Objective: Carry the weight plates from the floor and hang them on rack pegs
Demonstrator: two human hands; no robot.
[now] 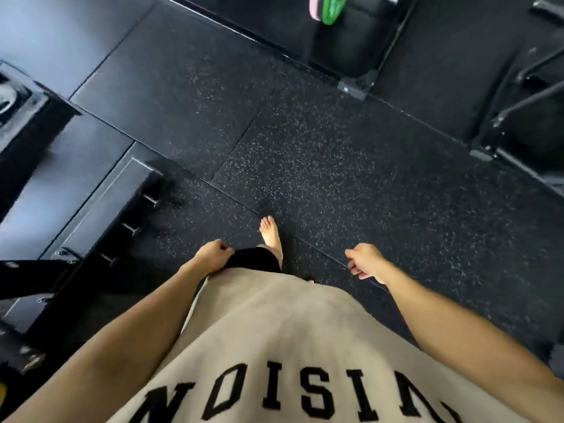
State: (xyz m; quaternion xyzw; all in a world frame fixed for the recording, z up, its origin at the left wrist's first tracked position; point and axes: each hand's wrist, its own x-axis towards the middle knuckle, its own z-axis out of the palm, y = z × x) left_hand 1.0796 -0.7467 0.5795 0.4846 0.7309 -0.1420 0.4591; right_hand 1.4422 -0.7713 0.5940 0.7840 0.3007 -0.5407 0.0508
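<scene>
No loose weight plate shows on the speckled black rubber floor [320, 166] ahead of me. My left hand [213, 254] hangs by my hip, fingers loosely curled, holding nothing. My right hand [364, 261] hangs out to the right, fingers also loosely curled and empty. A black rack beam [100, 215] with short metal pegs [131, 228] runs along the floor at my left. A weight plate [6, 96] is partly in view at the far left edge, mostly cut off.
My bare foot [271, 236] steps forward on the mat. A black rack foot [355, 83] stands ahead, with pink and green bands [328, 9] hanging above it. Black bench legs [525, 105] sit at the right.
</scene>
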